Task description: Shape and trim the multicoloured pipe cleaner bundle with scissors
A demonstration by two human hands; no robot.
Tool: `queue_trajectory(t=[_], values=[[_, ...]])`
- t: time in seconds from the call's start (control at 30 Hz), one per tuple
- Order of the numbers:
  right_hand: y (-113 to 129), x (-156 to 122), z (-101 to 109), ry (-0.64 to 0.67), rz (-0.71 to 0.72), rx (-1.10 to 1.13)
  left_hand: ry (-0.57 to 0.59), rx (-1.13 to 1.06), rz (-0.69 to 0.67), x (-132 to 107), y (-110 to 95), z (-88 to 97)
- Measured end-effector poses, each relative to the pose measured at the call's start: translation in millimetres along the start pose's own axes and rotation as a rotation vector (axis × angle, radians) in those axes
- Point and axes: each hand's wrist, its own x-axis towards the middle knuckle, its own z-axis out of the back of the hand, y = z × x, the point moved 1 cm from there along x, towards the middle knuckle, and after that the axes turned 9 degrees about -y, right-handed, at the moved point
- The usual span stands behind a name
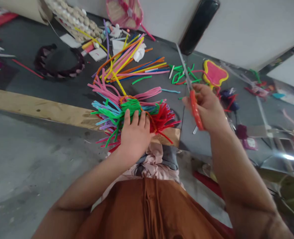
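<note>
My left hand (136, 137) lies with fingers stretched over a bushy bundle of pipe cleaners (130, 105) in green, red, pink, blue and purple, at the table's near edge. A twisted yellow stem (118, 83) rises from the bundle's far side. To the right, my right hand (209, 108) grips scissors (196, 111) by their red handles, the blades pointing up and away from me. Whether the blades are parted is hard to tell. Short green pipe cleaner pieces (179, 74) lie just beyond the scissors.
Loose long pipe cleaners (127, 58) lie behind the bundle. A dark braided headband (59, 71) is at the left. A pink and yellow shape (215, 73) sits at the right, and a black oblong object (199, 26) leans on the wall. A wooden strip (44, 111) runs along the front edge.
</note>
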Motion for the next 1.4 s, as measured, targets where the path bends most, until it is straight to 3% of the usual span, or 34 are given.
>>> queue_trajectory(t=[0.13, 0.27, 0.47, 0.63, 0.73, 0.83, 0.87, 0.93, 1.0, 1.1, 1.27, 1.4], values=[[24, -40, -26, 0.271, -0.186, 0.397, -0.014, 0.013, -0.059, 7, 11, -2.7], [18, -34, -59, 0.442, -0.300, 0.541, -0.074, -0.045, 0.004, 3, 24, -16.9], [-4, 12, -86, 0.273, -0.262, 0.519, -0.073, -0.065, 0.032, 0, 23, -18.6], [-4, 22, -102, 0.201, -0.243, 0.462, -0.084, -0.059, 0.022, 0, 23, -18.5], [4, 25, -81, 0.030, -0.238, 0.430, -0.067, -0.060, 0.025, 1, 23, -17.9], [6, 23, -32, -0.155, -0.163, 0.285, -0.044, -0.066, 0.042, 2, 23, -17.6], [3, 19, -13, -0.200, -0.134, 0.187, -0.043, -0.066, 0.043, 2, 23, -18.1], [-10, 9, 18, -0.169, -0.094, -0.084, -0.055, -0.060, 0.038, 2, 23, -19.3], [-29, -3, 39, -0.157, -0.095, -0.461, -0.076, -0.051, 0.021, 0, 24, -18.3], [-58, -17, 47, -0.066, -0.085, -0.860, -0.096, -0.031, -0.016, -3, 23, -7.1], [-73, -20, 44, 0.017, 0.078, -1.058, -0.064, 0.051, -0.047, -7, 19, 16.5], [-72, -14, 46, 0.082, 0.063, -1.098, 0.000, 0.048, -0.097, -7, 20, 0.4]])
